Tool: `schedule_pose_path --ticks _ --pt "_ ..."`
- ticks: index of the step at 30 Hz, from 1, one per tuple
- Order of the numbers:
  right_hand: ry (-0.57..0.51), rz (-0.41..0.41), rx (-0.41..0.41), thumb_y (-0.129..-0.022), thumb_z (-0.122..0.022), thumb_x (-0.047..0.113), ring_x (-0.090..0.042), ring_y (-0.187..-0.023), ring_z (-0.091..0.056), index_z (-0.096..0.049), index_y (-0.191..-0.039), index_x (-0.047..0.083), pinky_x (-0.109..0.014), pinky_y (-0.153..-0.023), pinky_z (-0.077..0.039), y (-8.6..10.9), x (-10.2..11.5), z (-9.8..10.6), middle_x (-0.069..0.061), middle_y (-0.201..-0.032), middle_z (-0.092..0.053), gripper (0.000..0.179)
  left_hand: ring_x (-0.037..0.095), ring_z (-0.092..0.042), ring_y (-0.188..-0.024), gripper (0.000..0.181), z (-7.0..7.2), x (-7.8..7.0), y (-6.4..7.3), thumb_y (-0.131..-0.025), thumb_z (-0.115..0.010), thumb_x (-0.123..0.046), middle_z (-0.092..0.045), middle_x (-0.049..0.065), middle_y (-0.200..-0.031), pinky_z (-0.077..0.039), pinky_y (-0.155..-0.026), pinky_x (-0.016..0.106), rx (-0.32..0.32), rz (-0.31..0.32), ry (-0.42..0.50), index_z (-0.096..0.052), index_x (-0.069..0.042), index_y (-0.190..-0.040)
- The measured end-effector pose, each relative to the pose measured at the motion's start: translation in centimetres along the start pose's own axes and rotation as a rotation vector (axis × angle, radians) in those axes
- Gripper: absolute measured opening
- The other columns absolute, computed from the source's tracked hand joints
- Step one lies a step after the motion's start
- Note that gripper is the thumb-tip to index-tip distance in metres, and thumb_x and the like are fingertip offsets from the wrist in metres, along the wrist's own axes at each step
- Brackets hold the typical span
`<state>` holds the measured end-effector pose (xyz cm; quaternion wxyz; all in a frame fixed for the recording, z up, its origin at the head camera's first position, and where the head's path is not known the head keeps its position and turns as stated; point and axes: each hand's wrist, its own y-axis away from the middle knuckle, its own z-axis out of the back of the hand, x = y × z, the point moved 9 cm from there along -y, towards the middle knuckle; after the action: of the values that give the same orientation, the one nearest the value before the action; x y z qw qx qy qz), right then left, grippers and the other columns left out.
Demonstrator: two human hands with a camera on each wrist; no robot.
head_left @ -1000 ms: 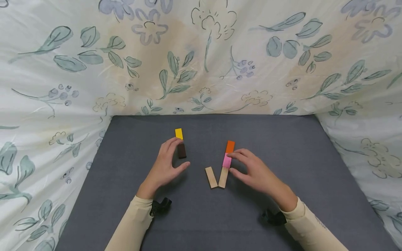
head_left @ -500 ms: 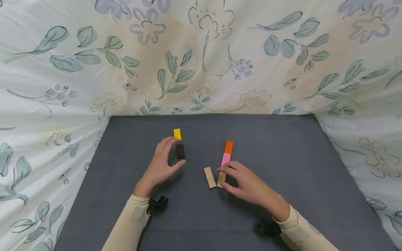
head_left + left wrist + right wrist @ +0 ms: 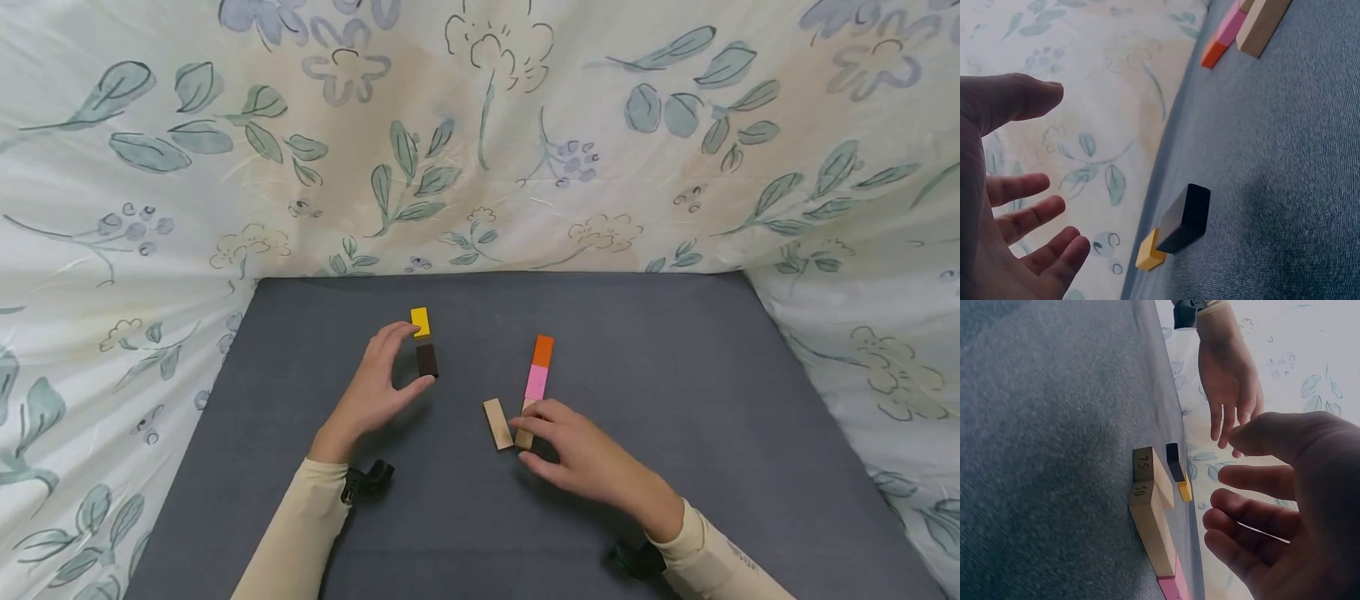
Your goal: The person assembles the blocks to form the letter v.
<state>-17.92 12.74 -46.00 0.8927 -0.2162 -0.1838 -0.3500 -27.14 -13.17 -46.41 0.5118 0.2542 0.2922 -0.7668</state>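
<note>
My left hand [image 3: 371, 390] hovers beside a dark brown block [image 3: 427, 362] and a yellow block [image 3: 422, 319], thumb and fingers spread, holding nothing. In the left wrist view both blocks lie clear of the fingers [image 3: 1027, 220]. My right hand [image 3: 581, 454] is held over a plain wooden block [image 3: 523, 439], partly covering it; the right wrist view shows the fingers apart from it. Beyond that block, a pink block [image 3: 536, 382] and an orange block [image 3: 543, 350] continue the row. A second plain wooden block [image 3: 497, 424] slants beside it, their near ends almost meeting.
The blocks lie on a dark grey tabletop [image 3: 675, 358]. Floral cloth [image 3: 315, 167] hangs behind the table and along both sides. Dark marks like "75" and "50" show on the wooden blocks' ends in the right wrist view. Each wrist wears a black device [image 3: 369, 480].
My right hand has moved down and left from beside the pink block to over the plain wooden block. The left hand has shifted slightly left along with the whole view. The blocks keep their arrangement.
</note>
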Motion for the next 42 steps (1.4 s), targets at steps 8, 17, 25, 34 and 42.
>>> schedule_pose_path --ticks 8,17,25,34,42 --pt "0.008 0.025 0.02 -0.094 -0.085 0.019 -0.011 -0.107 -0.061 -0.077 -0.13 0.01 -0.033 -0.09 -0.057 0.0 0.4 -0.7 0.003 -0.12 -0.063 0.038 0.039 -0.037 -0.15 0.078 0.1 0.9 -0.7 -0.096 -0.083 -0.028 -0.037 0.017 -0.166 -0.035 -0.119 0.066 0.012 -0.008 0.042 -0.045 -0.006 -0.161" --pt "0.057 0.067 0.022 -0.091 -0.088 0.017 -0.013 -0.106 -0.061 -0.078 -0.125 0.01 -0.033 -0.091 -0.057 0.4 0.9 -1.8 0.003 -0.117 -0.062 0.036 0.046 -0.047 -0.141 0.076 -0.1 2.4 -1.5 -0.096 -0.085 -0.019 -0.041 0.019 -0.162 -0.038 -0.117 0.064 0.034 0.007 0.108 -0.047 -0.003 -0.159" --pt "0.052 0.08 0.048 -0.093 -0.087 0.019 -0.014 -0.111 -0.06 -0.078 -0.125 0.012 -0.034 -0.094 -0.057 0.5 1.1 -2.7 0.002 -0.121 -0.063 0.034 0.041 -0.05 -0.136 0.075 -1.0 3.4 -2.0 -0.093 -0.087 -0.015 -0.047 0.02 -0.157 -0.041 -0.115 0.061 0.069 0.015 0.098 -0.05 -0.003 -0.156" --pt "0.047 0.073 0.072 -0.095 -0.085 0.021 -0.015 -0.115 -0.06 -0.077 -0.128 0.009 -0.035 -0.097 -0.057 0.3 1.4 -3.2 0.001 -0.123 -0.063 0.036 0.04 -0.054 -0.127 0.073 -1.5 4.6 -2.4 -0.091 -0.089 -0.013 -0.051 0.02 -0.151 -0.044 -0.111 0.059 0.084 0.015 0.082 -0.052 -0.004 -0.154" --pt "0.058 0.076 0.069 -0.094 -0.085 0.02 -0.016 -0.115 -0.059 -0.077 -0.127 0.008 -0.036 -0.096 -0.057 0.3 1.3 -3.3 0.0 -0.123 -0.063 0.036 0.039 -0.058 -0.127 0.071 -2.0 5.3 -2.6 -0.091 -0.089 -0.013 -0.055 0.019 -0.145 -0.046 -0.111 0.057 0.112 0.04 0.09 -0.054 -0.005 -0.153"
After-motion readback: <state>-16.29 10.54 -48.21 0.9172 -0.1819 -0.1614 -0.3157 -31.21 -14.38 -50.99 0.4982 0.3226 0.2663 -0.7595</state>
